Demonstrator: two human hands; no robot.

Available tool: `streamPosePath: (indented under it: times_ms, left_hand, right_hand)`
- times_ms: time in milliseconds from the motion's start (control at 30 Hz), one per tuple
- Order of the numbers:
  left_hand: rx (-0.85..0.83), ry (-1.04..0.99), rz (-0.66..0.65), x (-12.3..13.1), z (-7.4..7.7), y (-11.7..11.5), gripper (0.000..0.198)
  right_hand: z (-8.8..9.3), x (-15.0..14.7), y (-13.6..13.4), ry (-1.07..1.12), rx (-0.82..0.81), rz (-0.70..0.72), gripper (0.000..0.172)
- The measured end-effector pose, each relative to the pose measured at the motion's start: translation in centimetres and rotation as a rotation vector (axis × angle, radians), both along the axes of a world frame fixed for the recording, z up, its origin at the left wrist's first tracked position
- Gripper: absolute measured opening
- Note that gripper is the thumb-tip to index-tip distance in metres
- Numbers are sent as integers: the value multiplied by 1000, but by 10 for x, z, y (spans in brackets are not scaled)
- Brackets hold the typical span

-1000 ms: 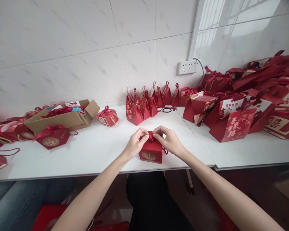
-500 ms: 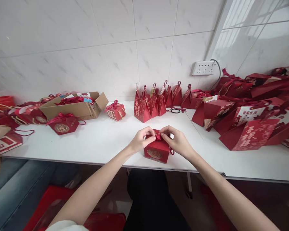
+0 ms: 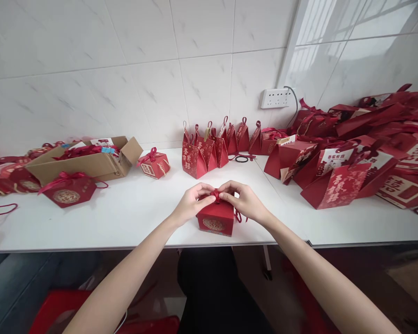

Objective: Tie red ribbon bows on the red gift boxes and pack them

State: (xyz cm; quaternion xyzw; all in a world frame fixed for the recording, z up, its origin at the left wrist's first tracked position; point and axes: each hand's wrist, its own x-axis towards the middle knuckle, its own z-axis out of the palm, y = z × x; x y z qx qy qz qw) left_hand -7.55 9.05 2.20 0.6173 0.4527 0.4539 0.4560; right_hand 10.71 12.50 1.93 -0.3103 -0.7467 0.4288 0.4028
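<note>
A red gift box [image 3: 215, 220] with a round gold emblem on its front stands near the table's front edge. On its top sits a small bow of red ribbon [image 3: 216, 195]. My left hand [image 3: 196, 200] pinches the bow from the left between thumb and fingers. From the other side my right hand [image 3: 242, 198] pinches it too, and the fingertips of both almost meet. A dark red cord loop [image 3: 238, 215] sticks out at the box's right side.
A cardboard carton [image 3: 80, 162] of red items stands back left, with a red hexagonal box [image 3: 68, 191] before it. Triangular red boxes [image 3: 194, 159] line the wall. Many more red boxes [image 3: 337, 185] crowd the right. A power strip [image 3: 275, 98] hangs on the wall.
The view has swung to the right, and the other person's hand at the far left has left the frame. Both my hands stay on the ribbon bow, fingers slightly shifted.
</note>
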Motion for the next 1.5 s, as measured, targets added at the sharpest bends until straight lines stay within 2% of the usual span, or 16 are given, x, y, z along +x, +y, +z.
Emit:
streamPosePath:
  times_ms: [200,500,633,767,900,1000,1267,1500]
  left_hand:
    - [15,89,-81,0,3,2,27]
    - [-51,26,-151,0,5,1,24]
    - [-69,-6,-66,0,2,-2,26]
    - [-30,13,65,0,-1,-4,24]
    - [-8,14,70,1,-1,-4,21]
    - [-15,20,59,3,0,-4,19]
    - [53,164,85,6,2,-4,15]
    - [41,48,115,3,-3,-3,22]
  right_hand:
    - [-2,-2,-3,21,-17,-34,10]
    - [-5,-5,-5,-30,81,-74,6]
    - [-2,-1,-9,-40,137,-94,7]
    - [2,9,-15,-101,282,-159,11]
    - [2,13,-20,-229,487,-163,14]
    - [-1,10,-21,-249,577,-183,12]
    - [-5,3,-16,-228,608,-237,8]
    - [-4,-1,-15,-215,536,-236,12]
